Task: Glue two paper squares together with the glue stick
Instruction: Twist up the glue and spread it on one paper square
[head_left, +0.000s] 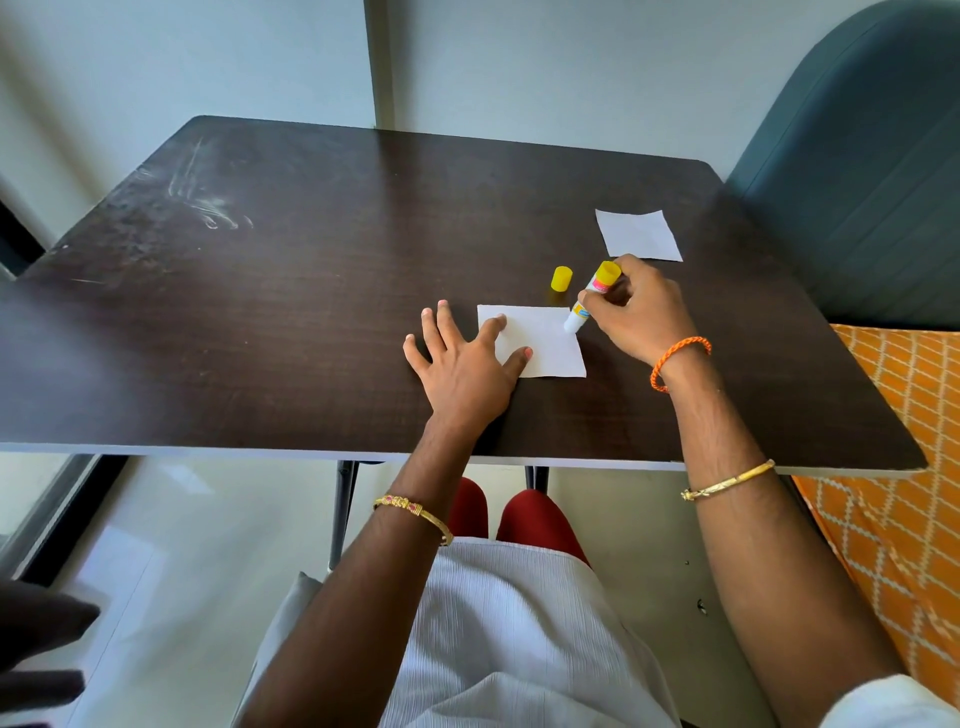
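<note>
Nearest to the person, on the dark table (260, 332), lies the near paper square (545, 345). The left hand (462, 364) rests flat on it with the fingers spread. The index finger and the thumb press on its left part, and the other fingers lie on the table just beside its left edge. This hand holds nothing; it only keeps the sheet from sliding.

The right hand (636, 312) is at the right far corner of the same square. Its fingers are curled around the glue stick (589, 301) and grip it in the middle. The stick is tilted: its long axis goes from the white glue end, low and to the left, up to the yellow base, higher and to the right. The white end touches the paper near the far right corner, or is just above it; I cannot tell which.

The bare part of the square stretches from the tip toward the left and toward the near side, so I judge that the next strokes must go that way, toward the left hand.

A little farther, just left of the stick, the yellow cap (561, 279) stands on the table, apart from both hands. Farthest, beyond the right hand, lies the second paper square (639, 234), and the right hand is nearer to it.
</note>
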